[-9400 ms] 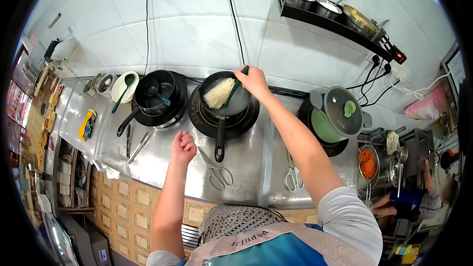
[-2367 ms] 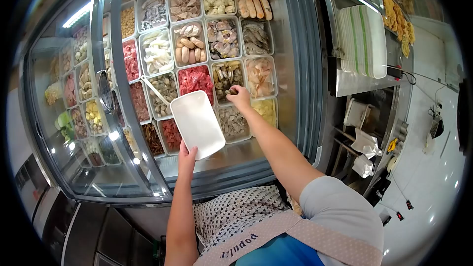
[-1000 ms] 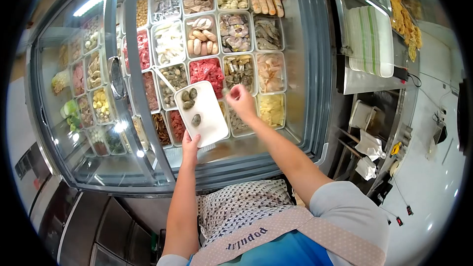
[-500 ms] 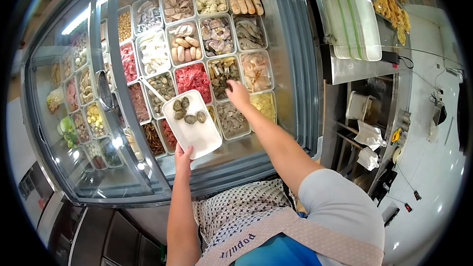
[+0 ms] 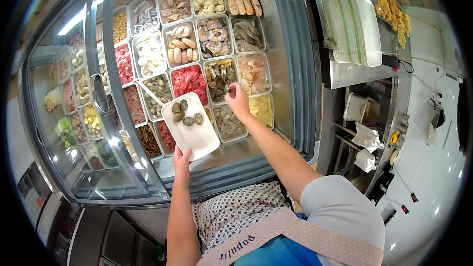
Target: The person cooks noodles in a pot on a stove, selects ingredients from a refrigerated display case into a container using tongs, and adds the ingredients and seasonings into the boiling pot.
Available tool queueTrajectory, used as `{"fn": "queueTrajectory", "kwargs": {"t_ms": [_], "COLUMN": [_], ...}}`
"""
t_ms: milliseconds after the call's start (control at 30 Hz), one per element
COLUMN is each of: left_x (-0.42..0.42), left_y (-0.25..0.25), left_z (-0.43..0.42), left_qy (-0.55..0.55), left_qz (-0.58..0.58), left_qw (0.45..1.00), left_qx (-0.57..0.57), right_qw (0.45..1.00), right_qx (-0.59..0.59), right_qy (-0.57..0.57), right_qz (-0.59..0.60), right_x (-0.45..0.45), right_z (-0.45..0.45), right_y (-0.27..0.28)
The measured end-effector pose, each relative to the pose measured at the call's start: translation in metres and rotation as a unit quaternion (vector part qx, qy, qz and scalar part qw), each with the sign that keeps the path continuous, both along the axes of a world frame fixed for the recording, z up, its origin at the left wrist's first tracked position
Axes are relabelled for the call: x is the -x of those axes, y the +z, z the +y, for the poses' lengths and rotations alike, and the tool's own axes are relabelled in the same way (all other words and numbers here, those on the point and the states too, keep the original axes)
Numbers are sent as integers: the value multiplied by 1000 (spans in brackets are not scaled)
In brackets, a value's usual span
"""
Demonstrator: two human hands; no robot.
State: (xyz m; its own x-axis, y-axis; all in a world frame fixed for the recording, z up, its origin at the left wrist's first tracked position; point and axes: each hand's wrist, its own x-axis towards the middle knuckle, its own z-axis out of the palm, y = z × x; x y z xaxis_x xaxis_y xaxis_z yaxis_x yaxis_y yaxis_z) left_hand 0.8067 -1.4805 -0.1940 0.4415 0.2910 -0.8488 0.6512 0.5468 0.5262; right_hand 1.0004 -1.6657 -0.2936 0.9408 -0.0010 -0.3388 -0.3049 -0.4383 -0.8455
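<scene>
My left hand [image 5: 182,161] grips the lower edge of a white tray [image 5: 202,143], thumb on top. Several small dark shellfish [image 5: 188,121], which look like clams or small abalone, lie in its upper half. My right hand [image 5: 239,102] is closed in a pinch on one dark shellfish [image 5: 227,89], over the near right corner of a tub of brown and dark shellfish [image 5: 219,71]. A white handle [image 5: 150,92] sticks out of the neighbouring tub of greyish shellfish [image 5: 158,88], its lower end meeting the tray's corner.
Around my hands, tubs hold red meat [image 5: 188,83], grey shrimp-like pieces [image 5: 229,120], yellow pieces [image 5: 261,111] and pale slices [image 5: 253,73]. The chest's sliding glass lid [image 5: 74,118] covers the left side. Stacked white trays [image 5: 352,29] stand at the right.
My right hand has drawn slightly back from the shellfish tub, and a dark shellfish now shows at its fingertips. The tray stays nearly in place.
</scene>
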Motion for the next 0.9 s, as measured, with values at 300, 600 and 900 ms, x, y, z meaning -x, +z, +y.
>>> {"fn": "queueTrajectory", "kwargs": {"t_ms": [300, 600, 900], "left_x": [-10, -1, -8], "left_y": [-7, 12, 15], "left_z": [-15, -5, -9], "left_qy": [-20, -10, 4], "left_qz": [-25, 15, 12], "left_qw": [999, 1000, 1000], "left_qx": [19, -15, -5], "right_qw": [986, 907, 921], "right_qx": [4, 297, 274], "right_qy": [150, 291, 256], "right_qz": [-77, -71, -109], "right_x": [2, -23, -50], "right_z": [-1, 20, 16], "right_y": [30, -21, -28]}}
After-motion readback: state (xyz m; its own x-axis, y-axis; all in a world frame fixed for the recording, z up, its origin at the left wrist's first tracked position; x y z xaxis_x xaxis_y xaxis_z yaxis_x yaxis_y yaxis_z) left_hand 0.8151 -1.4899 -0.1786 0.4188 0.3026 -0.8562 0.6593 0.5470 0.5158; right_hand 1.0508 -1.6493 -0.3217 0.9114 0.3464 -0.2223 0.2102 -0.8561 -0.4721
